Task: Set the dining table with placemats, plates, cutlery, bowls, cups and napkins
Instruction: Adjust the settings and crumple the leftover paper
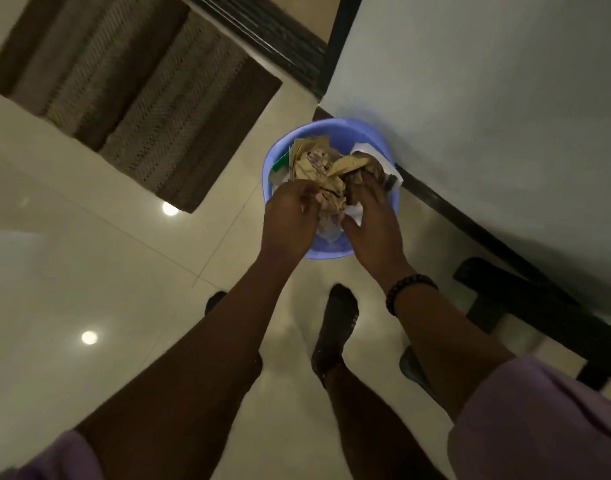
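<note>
A domestic interior, most likely a hallway or living area of a home: glossy cream floor tiles reflect round ceiling lights at 8 and 9 o'clock, and a brown striped woven mat lies at 11 o'clock before a dark doorway threshold. A pale painted wall with a black skirting board runs from 1 to 4 o'clock. At the centre, close to the wall, stands a small blue plastic bin filled with crumpled brown paper, household rubbish. A person stands over it in dark socks.
</note>
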